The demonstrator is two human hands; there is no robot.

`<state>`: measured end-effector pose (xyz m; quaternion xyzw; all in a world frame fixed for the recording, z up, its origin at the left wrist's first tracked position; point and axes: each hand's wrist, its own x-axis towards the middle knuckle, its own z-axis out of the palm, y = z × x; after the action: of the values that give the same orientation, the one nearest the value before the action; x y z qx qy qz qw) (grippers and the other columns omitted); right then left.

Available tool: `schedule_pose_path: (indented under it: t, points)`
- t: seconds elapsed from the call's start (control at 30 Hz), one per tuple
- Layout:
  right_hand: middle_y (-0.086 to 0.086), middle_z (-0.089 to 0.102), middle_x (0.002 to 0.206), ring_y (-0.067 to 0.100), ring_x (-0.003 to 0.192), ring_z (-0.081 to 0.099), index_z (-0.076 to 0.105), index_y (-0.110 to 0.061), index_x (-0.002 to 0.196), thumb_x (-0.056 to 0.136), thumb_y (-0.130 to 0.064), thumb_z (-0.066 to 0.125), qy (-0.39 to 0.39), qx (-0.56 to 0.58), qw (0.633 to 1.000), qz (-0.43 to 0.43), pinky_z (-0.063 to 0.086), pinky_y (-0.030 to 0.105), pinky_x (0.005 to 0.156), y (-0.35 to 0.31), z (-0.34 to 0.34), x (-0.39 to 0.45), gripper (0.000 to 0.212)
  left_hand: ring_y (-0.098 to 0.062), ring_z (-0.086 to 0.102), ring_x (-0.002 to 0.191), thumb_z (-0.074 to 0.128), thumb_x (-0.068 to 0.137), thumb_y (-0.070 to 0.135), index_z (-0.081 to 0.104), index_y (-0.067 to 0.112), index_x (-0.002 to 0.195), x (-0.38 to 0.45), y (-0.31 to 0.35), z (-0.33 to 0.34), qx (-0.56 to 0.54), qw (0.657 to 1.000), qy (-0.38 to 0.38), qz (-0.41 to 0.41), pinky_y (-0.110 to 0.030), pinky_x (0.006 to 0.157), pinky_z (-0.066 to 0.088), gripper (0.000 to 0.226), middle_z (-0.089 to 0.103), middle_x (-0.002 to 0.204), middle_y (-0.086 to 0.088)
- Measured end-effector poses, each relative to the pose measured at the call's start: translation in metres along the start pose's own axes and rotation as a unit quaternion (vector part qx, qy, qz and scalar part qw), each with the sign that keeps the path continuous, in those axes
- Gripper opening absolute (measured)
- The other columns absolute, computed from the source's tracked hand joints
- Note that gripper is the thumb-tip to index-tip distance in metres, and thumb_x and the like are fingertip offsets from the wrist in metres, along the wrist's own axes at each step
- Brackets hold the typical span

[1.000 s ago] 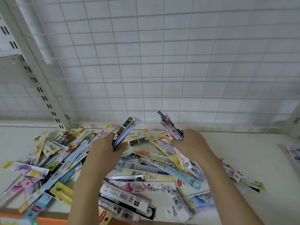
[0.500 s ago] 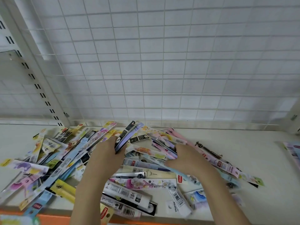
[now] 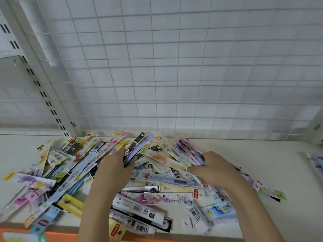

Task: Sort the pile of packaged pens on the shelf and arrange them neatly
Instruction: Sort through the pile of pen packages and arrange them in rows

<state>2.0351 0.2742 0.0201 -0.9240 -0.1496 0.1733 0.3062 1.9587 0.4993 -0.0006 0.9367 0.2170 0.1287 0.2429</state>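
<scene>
My left hand [image 3: 113,170] grips a small upright bundle of packaged pens [image 3: 135,148] and my right hand [image 3: 214,169] seems to pinch a pink-edged bundle [image 3: 190,151], both above the loose pile [image 3: 73,173] spread across the white shelf [image 3: 262,175].

A pale cream shelf [image 3: 262,215] runs the full width of the view, with an orange strip [image 3: 61,237] along its front edge and a white wire grid panel [image 3: 174,75] standing at its back. A loose, untidy pile of packaged pens [image 3: 73,175] in long narrow colourful sleeves lies directly on it, spread from the left side past the middle and crossing at every angle. Well apart at the far right edge lies a small separate group of packets [image 3: 314,161], partly cut off.
</scene>
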Motion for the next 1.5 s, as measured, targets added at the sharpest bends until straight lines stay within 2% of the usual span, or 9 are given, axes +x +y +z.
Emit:
schedule_pose_path:
  t: [0.23, 0.37, 0.53, 0.77, 0.87, 0.97, 1.23, 1.4, 1.5]
  points:
    - [-0.004, 0.065, 0.048, 0.004, 0.035, 0.047, 0.066, -0.006, 0.069, 0.082, -0.018, 0.064, 0.033, 0.124, 0.992, 0.006, 0.041, 0.018, 0.049, 0.013, -0.028, -0.016, 0.018, -0.015, 0.038, 0.048, 0.051, 0.093, 0.028, 0.037, 0.021, 0.064, 0.007, 0.021, 0.016, -0.006, 0.999, -0.035, 0.02, -0.024, 0.046, 0.028, 0.033, 0.04, 0.056, 0.001]
    - [-0.005, 0.054, 0.048, 0.01, 0.04, 0.051, 0.062, -0.018, 0.055, 0.075, -0.027, 0.07, 0.074, 0.144, 0.987, 0.009, 0.039, 0.025, 0.055, 0.021, -0.038, -0.022, 0.023, -0.013, 0.037, 0.049, 0.05, 0.093, 0.028, 0.033, 0.021, 0.062, 0.01, 0.03, 0.023, 0.003, 0.999, -0.032, 0.019, -0.026, 0.047, 0.027, 0.036, 0.04, 0.056, 0.002]
    - [-0.006, 0.054, 0.057, 0.005, 0.04, 0.052, 0.072, -0.025, 0.09, 0.079, -0.033, 0.068, 0.07, 0.153, 0.986, 0.001, 0.042, 0.023, 0.056, 0.028, -0.046, -0.023, 0.014, -0.013, 0.041, 0.051, 0.055, 0.09, 0.03, 0.039, 0.017, 0.062, 0.02, 0.039, 0.036, -0.006, 1.0, -0.021, -0.02, -0.025, 0.046, 0.028, 0.034, 0.044, 0.058, 0.0]
    - [-0.009, 0.047, 0.054, 0.008, 0.047, 0.054, 0.064, -0.019, 0.073, 0.084, -0.048, 0.063, 0.049, 0.146, 0.988, 0.004, 0.04, 0.021, 0.053, 0.037, -0.054, -0.026, 0.031, -0.027, 0.059, 0.069, 0.06, 0.084, 0.044, 0.061, 0.005, 0.09, 0.047, 0.055, 0.064, 0.03, 0.992, -0.061, -0.106, -0.028, 0.058, 0.043, 0.039, 0.058, 0.071, -0.006]
    - [-0.02, 0.071, 0.076, 0.016, 0.072, 0.067, 0.07, -0.03, 0.094, 0.086, -0.05, 0.058, 0.028, 0.174, 0.984, -0.009, 0.046, 0.019, 0.062, 0.04, -0.058, -0.029, 0.025, -0.03, 0.062, 0.086, 0.06, 0.084, 0.044, 0.058, 0.005, 0.104, 0.052, 0.064, 0.074, 0.066, 0.988, -0.07, -0.122, -0.03, 0.065, 0.043, 0.044, 0.064, 0.092, -0.012]
    - [-0.024, 0.073, 0.084, 0.01, 0.057, 0.056, 0.066, -0.033, 0.102, 0.086, -0.051, 0.056, 0.002, 0.198, 0.98, -0.02, 0.047, 0.02, 0.065, 0.042, -0.061, -0.032, 0.025, -0.031, 0.061, 0.101, 0.061, 0.084, 0.047, 0.053, 0.002, 0.113, 0.054, 0.068, 0.081, 0.084, 0.984, -0.078, -0.138, -0.03, 0.068, 0.042, 0.054, 0.064, 0.109, -0.013]
    - [-0.013, 0.048, 0.045, 0.007, 0.044, 0.046, 0.068, -0.033, 0.084, 0.082, -0.028, 0.064, -0.015, 0.203, 0.978, -0.043, 0.036, 0.022, 0.054, 0.048, -0.062, -0.027, 0.007, -0.022, 0.052, 0.06, 0.058, 0.077, 0.01, 0.052, 0.001, 0.085, 0.052, 0.07, 0.065, 0.038, 0.987, -0.079, -0.134, -0.024, 0.047, 0.034, 0.014, 0.051, 0.063, -0.004]
    - [-0.012, 0.046, 0.047, 0.005, 0.042, 0.045, 0.067, -0.029, 0.08, 0.083, -0.027, 0.062, -0.021, 0.196, 0.979, -0.051, 0.035, 0.02, 0.051, 0.052, -0.062, -0.021, 0.006, -0.018, 0.065, 0.053, 0.062, 0.079, 0.008, 0.042, -0.001, 0.099, 0.039, 0.081, 0.049, -0.098, 0.984, -0.074, -0.133, -0.022, 0.046, 0.041, 0.029, 0.065, 0.072, -0.011]
    - [-0.005, 0.046, 0.057, 0.007, 0.046, 0.045, 0.061, -0.018, 0.076, 0.085, -0.03, 0.063, -0.018, 0.188, 0.98, -0.063, 0.036, 0.018, 0.05, 0.056, -0.062, -0.02, 0.015, -0.002, 0.05, 0.028, 0.06, 0.083, 0.005, 0.048, 0.001, 0.076, 0.033, 0.086, 0.042, -0.119, 0.984, -0.079, -0.112, -0.014, 0.034, 0.037, 0.014, 0.057, 0.042, 0.002]
